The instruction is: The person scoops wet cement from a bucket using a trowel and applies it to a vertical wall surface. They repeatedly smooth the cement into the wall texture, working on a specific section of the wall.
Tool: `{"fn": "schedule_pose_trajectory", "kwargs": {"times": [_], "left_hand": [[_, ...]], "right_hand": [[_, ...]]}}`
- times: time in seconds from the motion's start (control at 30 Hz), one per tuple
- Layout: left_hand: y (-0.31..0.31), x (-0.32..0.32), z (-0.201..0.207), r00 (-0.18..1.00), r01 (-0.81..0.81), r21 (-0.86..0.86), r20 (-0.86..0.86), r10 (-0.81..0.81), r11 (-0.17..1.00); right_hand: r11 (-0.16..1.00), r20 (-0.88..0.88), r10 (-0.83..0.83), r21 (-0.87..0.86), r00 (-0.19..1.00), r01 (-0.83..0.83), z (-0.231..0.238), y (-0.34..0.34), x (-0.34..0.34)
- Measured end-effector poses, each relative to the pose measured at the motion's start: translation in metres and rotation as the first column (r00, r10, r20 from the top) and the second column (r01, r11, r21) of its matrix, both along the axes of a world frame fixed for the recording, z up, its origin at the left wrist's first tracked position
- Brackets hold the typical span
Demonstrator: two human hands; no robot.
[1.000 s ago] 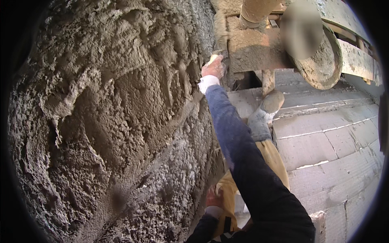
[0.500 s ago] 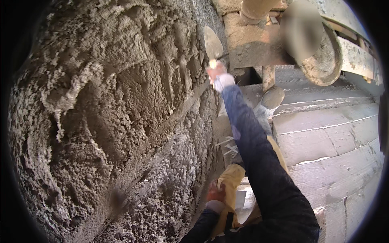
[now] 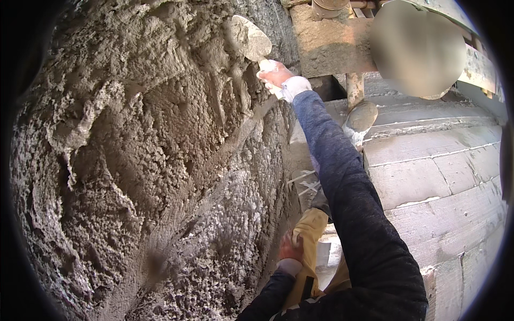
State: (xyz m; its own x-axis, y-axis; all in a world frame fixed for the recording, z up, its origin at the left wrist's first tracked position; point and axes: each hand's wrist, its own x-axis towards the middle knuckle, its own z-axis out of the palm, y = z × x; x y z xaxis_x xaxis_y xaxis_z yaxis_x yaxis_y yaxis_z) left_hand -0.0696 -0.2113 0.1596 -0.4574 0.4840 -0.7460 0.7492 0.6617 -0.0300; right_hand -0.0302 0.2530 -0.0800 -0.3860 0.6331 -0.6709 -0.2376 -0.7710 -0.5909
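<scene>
My right hand is closed round the pale handle of a trowel, its arm stretched far forward. The mortar-smeared blade points up and left, over the rough wet mortar on the wall; whether it touches cannot be made out. My left hand rests low on the knee of my tan trousers, close to the wall, its fingers lying against the cloth.
A mortar-caked plank and a pipe-like cylinder are at the far end. Beside them a large round shape is blurred. A mortar-covered shoe stands below. Pale block masonry lies to the right.
My right hand has moved slightly left and up, and the trowel blade has swung left from beside the plank onto the mortared wall. My left hand stays on the knee.
</scene>
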Motion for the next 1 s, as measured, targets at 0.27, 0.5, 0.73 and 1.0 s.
{"fn": "schedule_pose_trajectory", "kwargs": {"times": [0.27, 0.5, 0.73, 1.0], "left_hand": [[0.012, -0.008, 0.005, 0.998, 0.021, -0.02, 0.06, -0.02, 1.0], [-0.013, -0.003, 0.002, 0.998, 0.049, -0.06, 0.042, -0.047, 0.997], [-0.064, -0.045, -0.027, 0.937, 0.273, -0.037, 0.238, -0.257, 0.961], [-0.002, -0.001, 0.011, 0.988, 0.013, -0.081, 0.153, -0.001, 0.997]], "right_hand": [[0.967, -0.443, -0.171, -0.249, 0.88, 0.063, 0.058, -0.032, 0.05], [0.889, 0.472, -0.455, 0.293, 0.755, 0.353, 0.121, -0.092, 0.041], [0.973, 0.565, 0.223, -0.082, 0.794, -0.215, 0.187, -0.05, -0.022], [0.948, 0.816, -0.317, 0.251, 0.484, 0.198, 0.209, -0.159, 0.101]]}}
